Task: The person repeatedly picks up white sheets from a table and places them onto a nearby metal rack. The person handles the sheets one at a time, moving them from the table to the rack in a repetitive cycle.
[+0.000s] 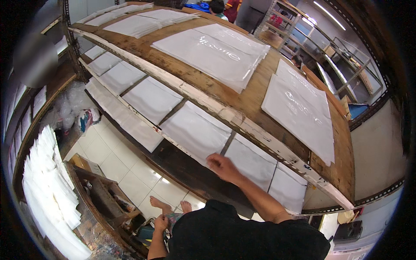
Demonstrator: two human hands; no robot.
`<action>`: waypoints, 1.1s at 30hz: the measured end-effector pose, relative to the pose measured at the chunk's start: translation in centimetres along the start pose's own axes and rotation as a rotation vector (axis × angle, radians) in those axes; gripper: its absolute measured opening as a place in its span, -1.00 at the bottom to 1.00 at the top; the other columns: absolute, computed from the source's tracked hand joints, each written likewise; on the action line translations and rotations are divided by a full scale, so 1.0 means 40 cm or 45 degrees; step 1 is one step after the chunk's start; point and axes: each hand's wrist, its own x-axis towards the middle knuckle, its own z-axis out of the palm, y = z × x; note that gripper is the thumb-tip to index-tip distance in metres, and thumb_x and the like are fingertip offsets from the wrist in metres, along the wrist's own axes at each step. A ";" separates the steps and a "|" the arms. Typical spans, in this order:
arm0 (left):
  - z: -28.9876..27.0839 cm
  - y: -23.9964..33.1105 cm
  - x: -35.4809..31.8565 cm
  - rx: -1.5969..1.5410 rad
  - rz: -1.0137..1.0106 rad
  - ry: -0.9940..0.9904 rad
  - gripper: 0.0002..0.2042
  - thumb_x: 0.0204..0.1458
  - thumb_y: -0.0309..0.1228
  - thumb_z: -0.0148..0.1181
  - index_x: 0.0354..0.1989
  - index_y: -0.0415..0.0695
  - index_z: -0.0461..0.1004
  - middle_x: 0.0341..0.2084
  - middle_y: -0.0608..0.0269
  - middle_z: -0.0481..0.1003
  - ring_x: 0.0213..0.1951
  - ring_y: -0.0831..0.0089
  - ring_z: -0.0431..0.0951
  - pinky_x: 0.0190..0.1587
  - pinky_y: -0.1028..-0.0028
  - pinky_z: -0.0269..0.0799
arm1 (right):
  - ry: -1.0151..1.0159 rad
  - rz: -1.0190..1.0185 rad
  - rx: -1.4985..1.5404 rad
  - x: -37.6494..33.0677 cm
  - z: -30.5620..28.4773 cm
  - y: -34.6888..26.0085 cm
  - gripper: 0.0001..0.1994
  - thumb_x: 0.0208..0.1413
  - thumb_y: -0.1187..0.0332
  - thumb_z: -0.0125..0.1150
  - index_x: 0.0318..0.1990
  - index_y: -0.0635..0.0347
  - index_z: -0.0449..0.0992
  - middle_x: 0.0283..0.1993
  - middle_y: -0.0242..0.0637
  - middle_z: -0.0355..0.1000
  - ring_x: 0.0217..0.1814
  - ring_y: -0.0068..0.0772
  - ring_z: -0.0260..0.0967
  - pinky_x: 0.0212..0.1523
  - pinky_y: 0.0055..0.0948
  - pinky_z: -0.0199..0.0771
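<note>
My right hand [224, 168] is held out over the front edge of the lower shelf, its fingers loosely bent and a little apart. Nothing shows in them. Right by its fingertips lies a white sheet [195, 130], one of several in a row on that shelf; contact cannot be made out. Low beside my body, my left hand [161, 222] is closed, and whatever it holds, if anything, is hidden. On the wooden upper shelf [182, 58] lie stacks of white sheets, among them a middle stack [208, 54] and a right stack [299, 106] with shiny white print.
A tall pile of white sheets [47, 186] stands at the left, beside an open wooden box [97, 195]. Clear plastic bags [69, 104] lie behind it. Metal racks [277, 26] and other people [219, 8] are at the back. My bare feet rest on the tiled floor [130, 182].
</note>
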 end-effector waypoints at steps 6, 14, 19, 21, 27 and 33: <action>0.060 -0.076 -0.032 -0.020 -0.140 -0.030 -0.59 0.05 -0.11 0.15 -0.18 -0.25 0.58 -0.28 -0.19 0.61 -0.18 -0.10 0.63 -0.06 0.09 0.51 | -0.632 -0.102 0.175 -0.040 0.238 -0.063 -0.72 0.24 0.22 0.17 -0.04 0.23 0.52 -0.25 -0.14 0.56 -0.22 -0.31 0.53 -0.16 -0.33 0.50; 0.071 -0.047 -0.096 -0.057 -0.337 -0.086 -0.60 0.06 -0.13 0.10 -0.06 -0.16 0.58 -0.12 -0.15 0.58 -0.01 -0.10 0.57 0.09 0.06 0.45 | -1.064 0.009 0.016 -0.120 0.350 -0.055 -0.69 0.22 0.25 0.21 0.01 0.25 0.54 -0.23 -0.15 0.56 -0.22 -0.36 0.52 -0.15 -0.39 0.48; 0.111 -0.044 -0.118 -0.163 -0.325 0.008 -0.62 0.05 -0.21 0.10 -0.10 -0.26 0.55 -0.13 -0.24 0.56 -0.06 -0.18 0.55 0.05 -0.01 0.43 | -1.096 0.103 0.046 -0.072 0.364 -0.002 -0.72 0.20 0.29 0.24 -0.02 0.25 0.55 -0.28 -0.31 0.53 -0.24 -0.53 0.45 -0.18 -0.46 0.45; 0.122 -0.032 -0.126 -0.195 -0.378 0.081 -0.62 0.04 -0.21 0.11 -0.09 -0.25 0.56 -0.14 -0.24 0.56 -0.05 -0.17 0.55 0.05 -0.01 0.44 | -1.114 -0.031 0.073 -0.037 0.376 0.006 -0.76 0.23 0.34 0.22 -0.02 0.25 0.52 -0.33 -0.41 0.46 -0.36 -0.64 0.36 -0.32 -0.57 0.39; 0.091 -0.017 -0.121 -0.149 -0.450 0.031 -0.60 0.04 -0.21 0.10 -0.04 -0.21 0.54 -0.09 -0.22 0.55 0.00 -0.16 0.55 0.09 0.02 0.44 | -1.111 -0.112 0.081 0.014 0.393 -0.049 -0.78 0.25 0.37 0.20 -0.02 0.27 0.50 -0.33 -0.45 0.45 -0.38 -0.66 0.35 -0.34 -0.56 0.42; 0.068 -0.032 -0.119 -0.197 -0.333 0.118 -0.62 0.08 -0.20 0.13 -0.04 -0.20 0.56 -0.14 -0.16 0.58 -0.05 -0.08 0.59 0.02 0.10 0.47 | -1.137 -0.243 -0.017 -0.001 0.387 -0.091 -0.72 0.25 0.30 0.17 0.02 0.27 0.49 -0.18 -0.12 0.55 -0.17 -0.35 0.53 -0.11 -0.38 0.51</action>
